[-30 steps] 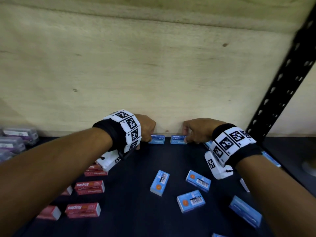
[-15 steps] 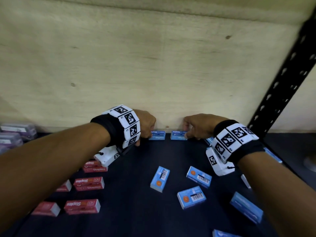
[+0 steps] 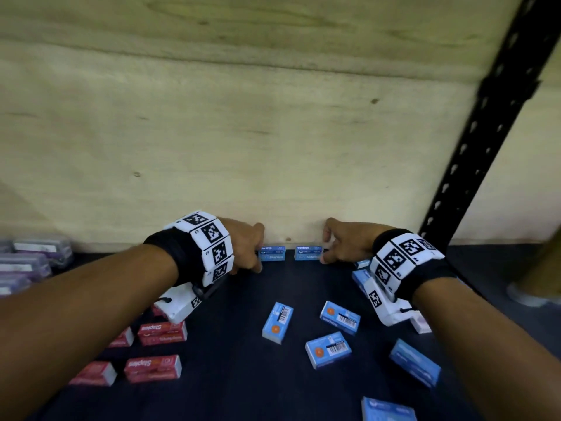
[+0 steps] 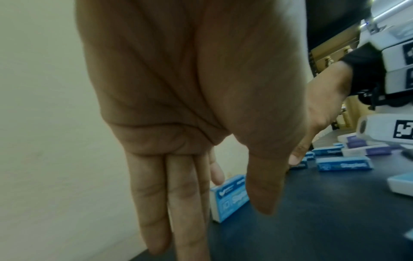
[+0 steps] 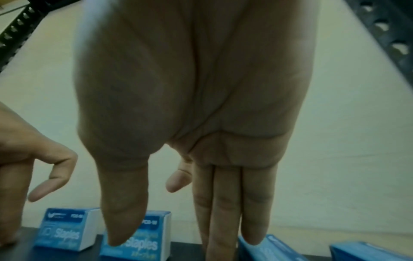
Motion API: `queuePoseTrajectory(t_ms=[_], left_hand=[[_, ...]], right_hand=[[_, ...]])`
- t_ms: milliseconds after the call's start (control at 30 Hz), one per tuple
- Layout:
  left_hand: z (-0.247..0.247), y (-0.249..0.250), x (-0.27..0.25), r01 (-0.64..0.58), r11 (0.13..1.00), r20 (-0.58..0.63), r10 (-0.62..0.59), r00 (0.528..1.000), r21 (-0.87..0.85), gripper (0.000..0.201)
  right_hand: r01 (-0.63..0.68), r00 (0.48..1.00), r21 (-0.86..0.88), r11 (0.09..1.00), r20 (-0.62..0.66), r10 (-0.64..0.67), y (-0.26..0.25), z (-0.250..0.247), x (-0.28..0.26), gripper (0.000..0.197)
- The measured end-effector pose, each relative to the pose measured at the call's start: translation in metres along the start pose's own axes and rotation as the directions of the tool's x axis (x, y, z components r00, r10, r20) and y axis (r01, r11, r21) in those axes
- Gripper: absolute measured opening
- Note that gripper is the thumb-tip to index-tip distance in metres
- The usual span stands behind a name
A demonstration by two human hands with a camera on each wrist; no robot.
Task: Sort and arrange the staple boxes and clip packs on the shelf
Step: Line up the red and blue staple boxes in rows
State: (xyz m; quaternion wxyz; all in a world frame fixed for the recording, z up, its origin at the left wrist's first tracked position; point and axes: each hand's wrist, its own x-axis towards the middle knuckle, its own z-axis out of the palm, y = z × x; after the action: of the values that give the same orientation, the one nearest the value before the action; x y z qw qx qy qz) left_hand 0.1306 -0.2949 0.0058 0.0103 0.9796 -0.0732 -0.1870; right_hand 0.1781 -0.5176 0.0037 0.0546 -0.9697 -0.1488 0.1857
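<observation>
Two blue staple boxes stand side by side against the wooden back panel: the left one (image 3: 272, 253) (image 4: 230, 197) and the right one (image 3: 308, 253) (image 5: 143, 234). My left hand (image 3: 259, 249) (image 4: 223, 229) is at the left box's outer end, with fingers straight and thumb apart. It holds nothing. At the right box's outer end, my right hand (image 3: 324, 241) (image 5: 172, 243) also has its fingers straight, its thumb hanging in front of that box. Whether the fingertips touch the boxes is unclear.
Loose blue staple boxes (image 3: 277, 322) (image 3: 340, 317) (image 3: 328, 349) (image 3: 414, 361) lie scattered on the dark shelf (image 3: 243, 390). Red staple boxes (image 3: 162, 332) (image 3: 153, 367) lie front left. Clear clip packs (image 3: 42, 250) stack at the far left. A black perforated upright (image 3: 485, 132) rises at the right.
Both hands stay at the two blue boxes by the back panel, and the boxes have not shifted. The view has tilted slightly.
</observation>
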Motion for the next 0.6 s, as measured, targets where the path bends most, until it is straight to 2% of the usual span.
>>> queuePoseTrajectory(t_ms=[67,200,267,333,433,600], left_hand=[[-0.002,0.007,-0.013,-0.038,0.997,0.012,0.037,0.999,0.074,0.032],[-0.003,0.028,-0.036,-0.109,0.987,0.039,0.105,0.994,0.118,0.040],[0.002,0.041,-0.044,-0.135,0.980,0.076,0.124,0.989,0.148,0.046],[0.011,0.050,-0.047,-0.138,0.975,0.100,0.122,0.987,0.176,0.051],[0.023,0.063,-0.050,-0.133,0.966,0.082,0.118,0.990,0.222,0.049],[0.029,0.066,-0.049,-0.154,0.964,0.110,0.132,0.985,0.216,0.058]], right_hand=[[0.031,0.999,-0.011,0.999,0.011,-0.031,0.000,0.002,-0.011,0.035],[0.090,0.995,-0.065,0.994,-0.029,-0.092,0.002,0.005,-0.031,0.020],[0.089,0.996,-0.033,0.995,-0.008,-0.089,0.003,0.005,-0.041,0.023],[0.075,0.994,-0.018,0.997,0.085,-0.073,0.001,0.007,-0.050,0.033],[0.046,0.981,-0.083,0.995,0.193,-0.029,-0.002,0.014,-0.061,0.048],[0.028,0.977,-0.162,0.986,0.215,0.007,-0.008,0.022,-0.072,0.054]])
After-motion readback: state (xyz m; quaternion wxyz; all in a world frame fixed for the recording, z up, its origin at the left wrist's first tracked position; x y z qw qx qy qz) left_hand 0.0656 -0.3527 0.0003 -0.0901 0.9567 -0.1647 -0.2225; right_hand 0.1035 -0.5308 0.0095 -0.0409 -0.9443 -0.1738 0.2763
